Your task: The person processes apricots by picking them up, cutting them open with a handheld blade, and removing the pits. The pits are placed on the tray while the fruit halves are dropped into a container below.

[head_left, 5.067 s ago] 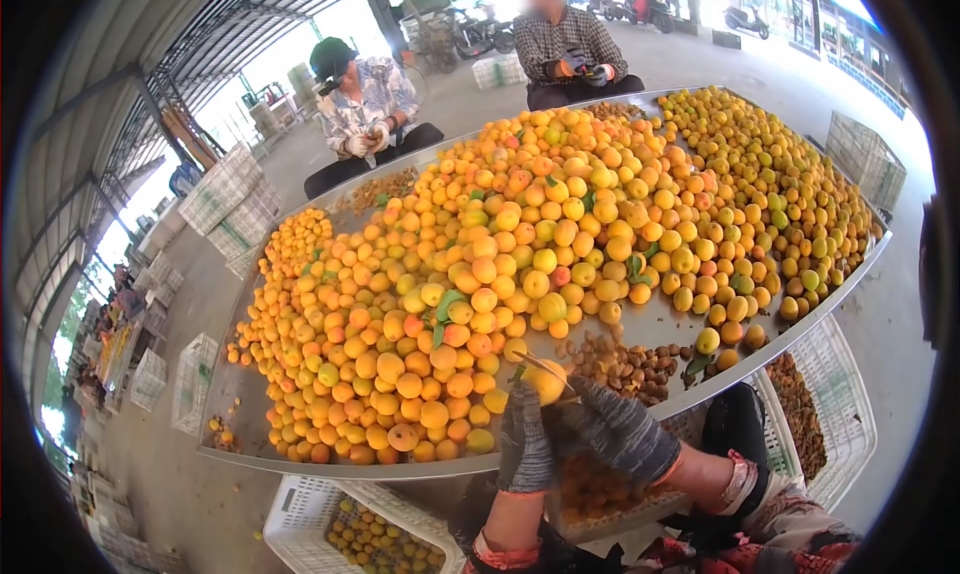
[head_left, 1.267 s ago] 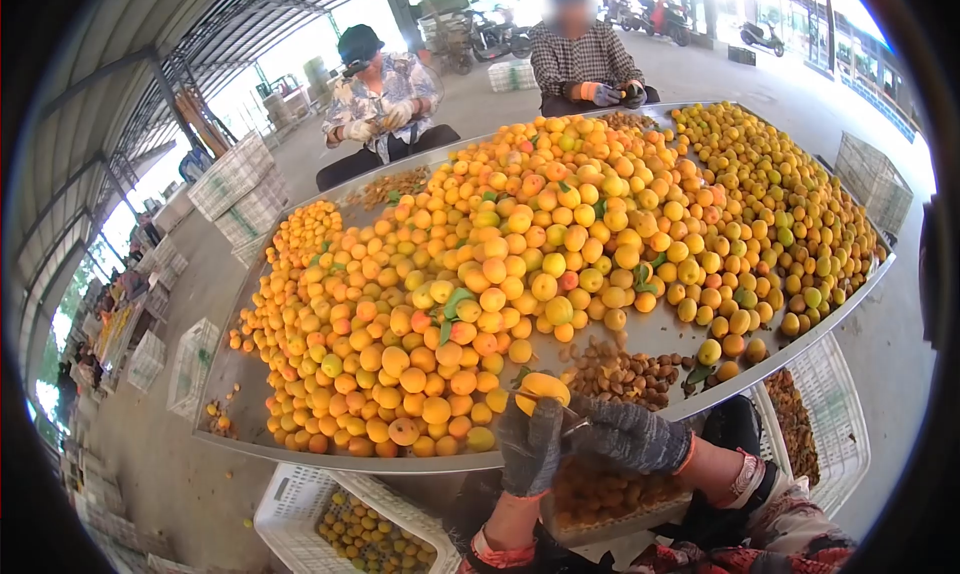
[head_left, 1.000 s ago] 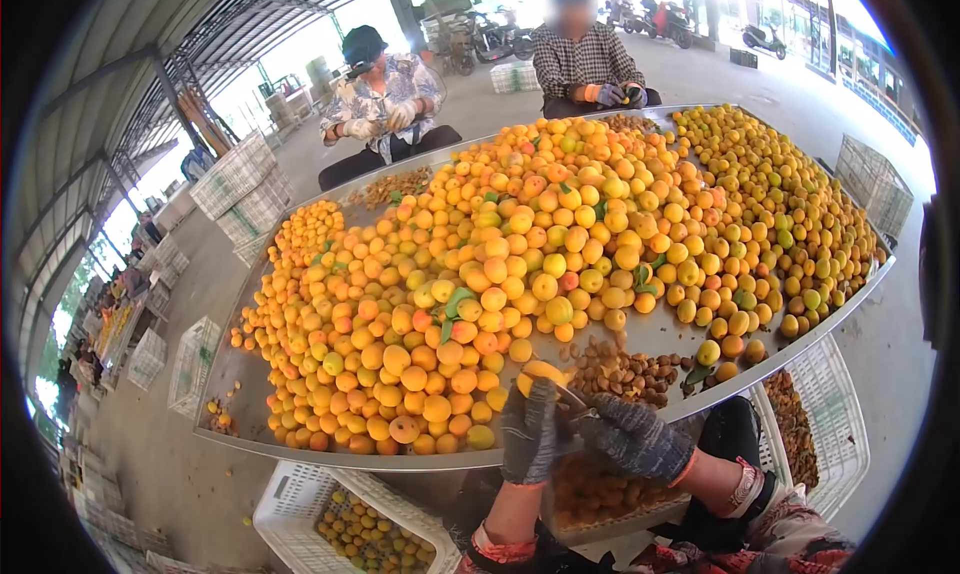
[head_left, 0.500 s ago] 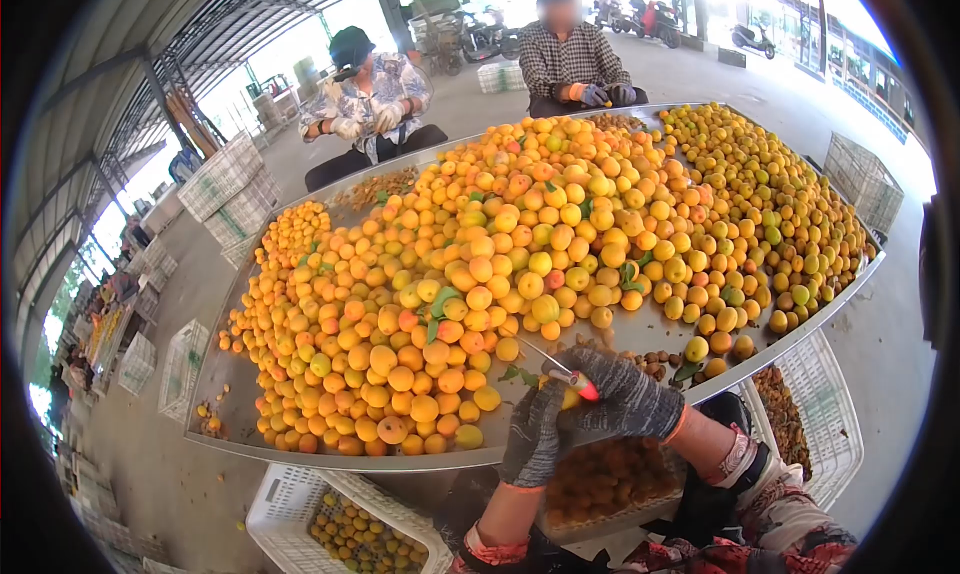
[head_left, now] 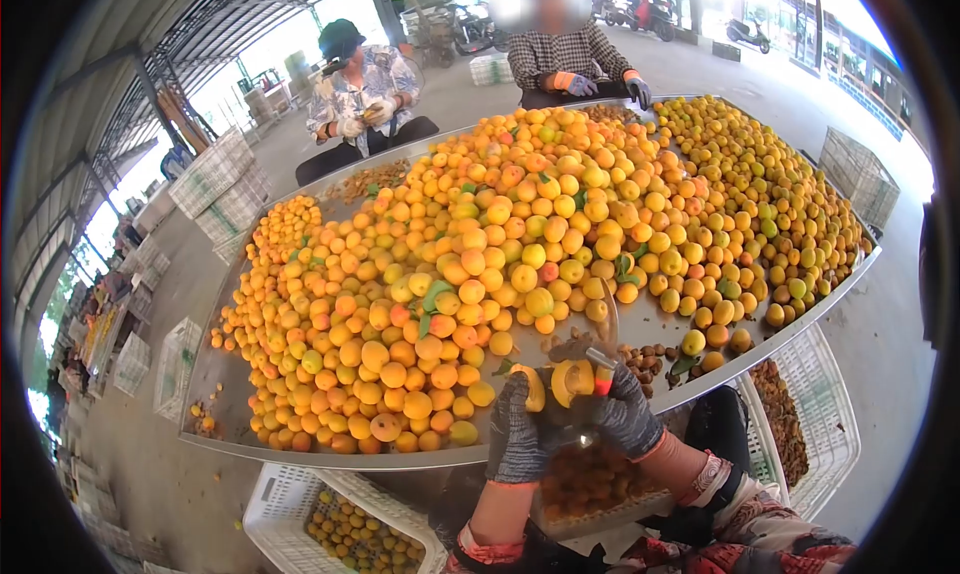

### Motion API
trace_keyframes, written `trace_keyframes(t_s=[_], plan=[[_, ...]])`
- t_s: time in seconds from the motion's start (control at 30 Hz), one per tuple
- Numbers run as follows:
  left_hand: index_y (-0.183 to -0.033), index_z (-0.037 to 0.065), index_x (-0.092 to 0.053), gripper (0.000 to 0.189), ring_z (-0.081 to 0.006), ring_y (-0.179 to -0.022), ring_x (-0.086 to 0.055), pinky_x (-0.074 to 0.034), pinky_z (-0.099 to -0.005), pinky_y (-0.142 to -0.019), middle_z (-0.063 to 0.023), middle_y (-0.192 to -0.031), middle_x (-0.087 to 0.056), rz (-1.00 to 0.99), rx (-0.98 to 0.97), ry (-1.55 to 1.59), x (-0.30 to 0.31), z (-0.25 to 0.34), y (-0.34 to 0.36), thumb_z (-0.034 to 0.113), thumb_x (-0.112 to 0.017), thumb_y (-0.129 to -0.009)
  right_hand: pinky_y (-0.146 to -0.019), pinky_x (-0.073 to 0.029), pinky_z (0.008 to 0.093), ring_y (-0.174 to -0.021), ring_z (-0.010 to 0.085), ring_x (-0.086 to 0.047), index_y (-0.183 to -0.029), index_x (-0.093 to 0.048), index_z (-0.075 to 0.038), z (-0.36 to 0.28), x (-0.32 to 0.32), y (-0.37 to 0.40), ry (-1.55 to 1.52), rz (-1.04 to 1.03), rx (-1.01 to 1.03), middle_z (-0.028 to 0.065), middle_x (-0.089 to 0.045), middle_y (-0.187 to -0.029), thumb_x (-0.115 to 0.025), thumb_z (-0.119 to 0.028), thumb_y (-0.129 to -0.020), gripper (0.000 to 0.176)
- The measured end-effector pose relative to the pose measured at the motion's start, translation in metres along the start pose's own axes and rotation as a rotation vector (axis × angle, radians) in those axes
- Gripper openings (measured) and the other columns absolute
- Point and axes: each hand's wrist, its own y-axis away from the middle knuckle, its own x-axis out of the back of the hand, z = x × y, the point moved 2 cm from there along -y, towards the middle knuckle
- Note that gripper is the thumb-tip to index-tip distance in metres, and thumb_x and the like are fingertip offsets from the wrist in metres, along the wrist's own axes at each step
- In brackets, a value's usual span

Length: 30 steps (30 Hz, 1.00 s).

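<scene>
My left hand (head_left: 517, 436), in a grey knitted glove, is closed on an apricot half (head_left: 534, 388) at the table's near edge. Close beside it, my gloved right hand (head_left: 628, 414) grips a knife (head_left: 604, 372) with a red handle. Its curved blade (head_left: 611, 314) points up and away from me. The other cut piece, an apricot half (head_left: 572, 382), is held at the fingers of the same hand. Beyond both hands lies a big heap of whole apricots (head_left: 480, 264) on the metal table (head_left: 645, 326). Loose brown pits (head_left: 648, 362) lie right of the knife.
Below the near edge stand white crates (head_left: 275, 509), one with greenish fruit (head_left: 360, 536), another with brown pieces (head_left: 782, 424). Across the table sit two people (head_left: 365, 94) (head_left: 570, 54) in gloves. Stacked crates (head_left: 220, 189) stand at the left.
The apricot between my hands has come apart into two halves, one at each hand. The knife has swung from pointing left to upright. The view has shifted slightly.
</scene>
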Motion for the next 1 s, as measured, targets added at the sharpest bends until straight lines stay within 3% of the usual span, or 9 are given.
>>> trace_keyframes(t_s=[0.13, 0.2, 0.3, 0.4, 0.53, 0.6, 0.7, 0.8, 1.0], plan=[[-0.106, 0.000, -0.054, 0.033, -0.0161, -0.086, -0.056, -0.046, -0.0268, -0.072, -0.0069, -0.094, -0.059, -0.075, 0.050, -0.429, 0.001, 0.004, 0.014, 0.025, -0.054, -0.086, -0.077, -0.047, 0.0277, -0.093, 0.0140, -0.053, -0.126, -0.040, -0.005, -0.016, 0.019, 0.008, -0.233, 0.126, -0.340, 0.0046, -0.051, -0.111, -0.061, -0.003, -0.075, 0.055], [-0.108, 0.000, -0.053, 0.034, -0.0160, -0.086, -0.056, -0.045, -0.0276, -0.072, -0.0074, -0.094, -0.059, -0.140, 0.090, -0.700, 0.000, 0.006, 0.019, 0.024, -0.056, -0.085, -0.076, -0.047, 0.0268, -0.095, 0.0135, -0.051, -0.124, -0.044, -0.007, -0.015, 0.041, 0.014, 0.100, 0.084, -0.259, 0.0038, -0.051, -0.109, -0.061, -0.003, -0.075, 0.052], [-0.108, -0.001, -0.054, 0.034, -0.0134, -0.085, -0.058, -0.046, -0.0290, -0.072, -0.0063, -0.090, -0.062, -0.645, -0.028, -1.306, 0.001, 0.000, 0.023, 0.023, -0.059, -0.083, -0.067, -0.047, 0.0250, -0.085, 0.0116, -0.054, -0.124, -0.044, -0.008, -0.037, 0.041, 0.016, -0.091, 0.170, -0.422, 0.0029, -0.053, -0.100, -0.060, -0.004, -0.076, 0.051], [-0.112, 0.000, -0.053, 0.035, -0.0130, -0.089, -0.057, -0.045, -0.0283, -0.076, -0.0086, -0.095, -0.062, -0.727, 0.004, -1.607, -0.033, 0.005, 0.037, 0.017, -0.061, -0.082, -0.057, -0.044, 0.0224, -0.069, 0.0091, -0.053, -0.125, -0.044, -0.008, -0.039, 0.048, 0.017, 0.056, 0.128, -0.472, 0.0016, -0.054, -0.090, -0.060, -0.005, -0.077, 0.050], [-0.120, 0.002, -0.047, 0.044, -0.0149, -0.095, -0.055, -0.044, -0.0289, -0.081, -0.0114, -0.108, -0.057, -0.676, -0.037, -1.625, -0.009, 0.001, 0.018, 0.015, -0.062, -0.082, -0.050, -0.041, 0.0207, -0.059, 0.0076, -0.051, -0.123, -0.045, -0.008, -0.032, 0.040, 0.013, 0.059, 0.162, -0.403, 0.0008, -0.055, -0.083, -0.061, -0.008, -0.078, 0.047], [-0.128, 0.004, -0.040, 0.053, -0.0178, -0.102, -0.053, -0.044, -0.0304, -0.084, -0.0119, -0.122, -0.048, -0.410, -0.320, -0.935, -0.006, -0.001, 0.013, 0.011, -0.063, -0.080, -0.050, -0.041, 0.0206, -0.059, 0.0076, -0.051, -0.122, -0.046, -0.008, -0.030, 0.030, 0.008, -0.002, 0.148, -0.379, 0.0013, -0.055, -0.084, -0.061, -0.009, -0.079, 0.046], [-0.129, 0.004, -0.038, 0.054, -0.0203, -0.100, -0.053, -0.042, -0.0323, -0.085, -0.0133, -0.115, -0.051, -0.458, -0.847, -1.182, -0.008, -0.003, 0.001, 0.014, -0.061, -0.081, -0.051, -0.043, 0.0210, -0.060, 0.0079, -0.052, -0.118, -0.048, -0.007, -0.036, 0.004, 0.002, 0.019, 0.187, -0.442, 0.0019, -0.056, -0.085, -0.061, -0.010, -0.080, 0.041], [-0.129, 0.002, -0.036, 0.054, -0.0187, -0.103, -0.050, -0.041, -0.0313, -0.087, -0.0120, -0.118, -0.049, -0.338, -0.555, -0.866, -0.008, -0.006, 0.005, 0.014, -0.060, -0.082, -0.052, -0.045, 0.0216, -0.060, 0.0085, -0.053, -0.115, -0.050, -0.006, -0.027, -0.008, -0.003, -0.175, 0.205, -0.395, 0.0013, -0.057, -0.081, -0.062, -0.014, -0.081, 0.037], [-0.128, 0.000, -0.035, 0.056, -0.0185, -0.100, -0.051, -0.043, -0.0303, -0.084, -0.0099, -0.116, -0.050, -0.230, -0.593, -0.568, -0.018, -0.001, 0.009, 0.029, -0.057, -0.085, -0.052, -0.045, 0.0212, -0.063, 0.0081, -0.055, -0.109, -0.052, -0.006, -0.026, -0.009, -0.004, -0.085, 0.205, -0.460, 0.0007, -0.057, -0.079, -0.062, -0.021, -0.081, 0.034]])
